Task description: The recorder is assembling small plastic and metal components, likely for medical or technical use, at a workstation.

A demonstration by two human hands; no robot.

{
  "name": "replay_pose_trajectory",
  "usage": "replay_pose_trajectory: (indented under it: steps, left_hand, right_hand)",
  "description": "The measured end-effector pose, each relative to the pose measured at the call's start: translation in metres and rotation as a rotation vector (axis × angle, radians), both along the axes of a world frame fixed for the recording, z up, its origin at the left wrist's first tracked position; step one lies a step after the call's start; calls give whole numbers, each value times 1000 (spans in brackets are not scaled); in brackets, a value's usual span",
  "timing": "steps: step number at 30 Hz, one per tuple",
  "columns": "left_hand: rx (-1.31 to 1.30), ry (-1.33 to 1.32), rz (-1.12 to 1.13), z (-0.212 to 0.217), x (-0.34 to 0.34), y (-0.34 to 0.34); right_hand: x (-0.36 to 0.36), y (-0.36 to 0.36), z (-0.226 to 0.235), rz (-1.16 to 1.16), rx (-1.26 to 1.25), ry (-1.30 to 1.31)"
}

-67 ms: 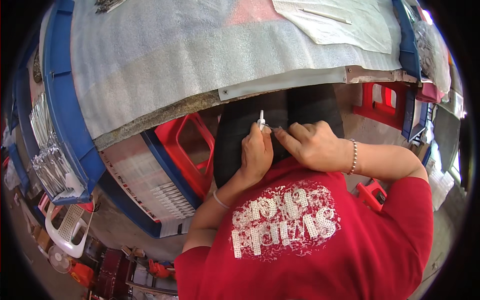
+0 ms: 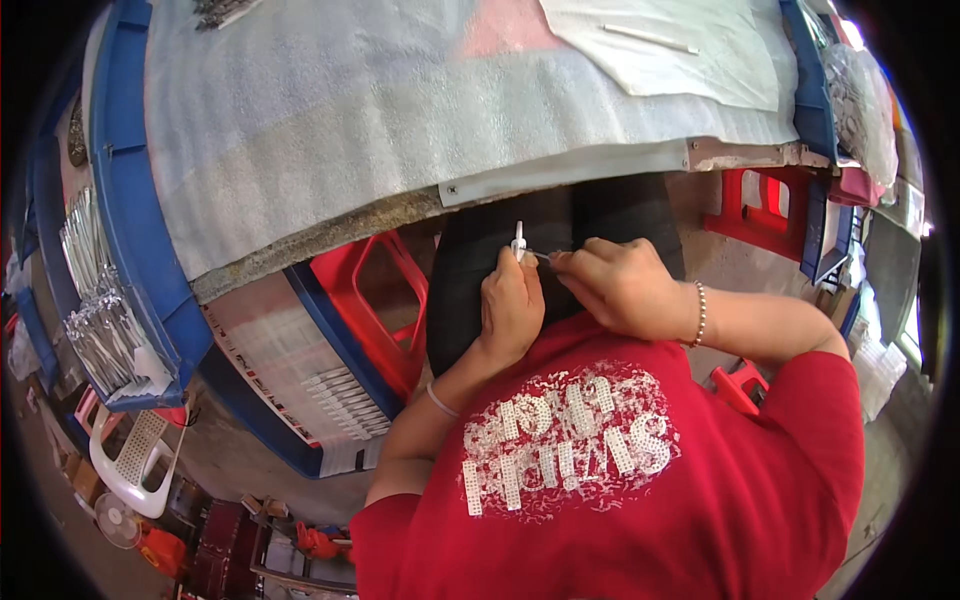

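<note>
Over my lap, just in front of the table edge, my left hand (image 2: 512, 308) grips a slender white pen-like piece (image 2: 519, 243) upright, its narrow tip pointing away from me. Fingers of my right hand (image 2: 628, 290) are pinched round a thin, shiny strip (image 2: 538, 256). That strip reaches across to the white piece near my left fingertips; whether it is joined to it I cannot tell. Most of the white piece's lower part is hidden inside my left hand.
A table (image 2: 330, 130) covered in white foam sheet lies ahead, with a cloth (image 2: 690, 65) and a white stick (image 2: 650, 38) on it. At left, a blue bin (image 2: 140, 230) holds silvery parts (image 2: 105, 330). Below stand a tray with several white pieces (image 2: 345, 400) and a red stool (image 2: 365, 300).
My right hand has turned slightly at the wrist, its fingers curling closer around the thin strip. The left hand keeps its hold on the white piece, almost unmoved.
</note>
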State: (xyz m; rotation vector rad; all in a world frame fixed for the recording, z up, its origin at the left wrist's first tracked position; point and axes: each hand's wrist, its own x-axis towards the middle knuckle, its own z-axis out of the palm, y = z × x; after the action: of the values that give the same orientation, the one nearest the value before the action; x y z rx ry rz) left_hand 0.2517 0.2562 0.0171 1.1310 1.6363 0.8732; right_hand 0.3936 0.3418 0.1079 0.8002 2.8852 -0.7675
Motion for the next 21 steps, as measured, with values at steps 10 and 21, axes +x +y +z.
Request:
replay_pose_trajectory:
  steps: [10,21]
  left_hand:
    - [131,-23,36,2,4,-3]
    - [149,24,69,-3,3,-2]
  right_hand:
    - [-6,33,21,-1025,-1379,-55]
    - [8,37,-25,-687,-1341,136]
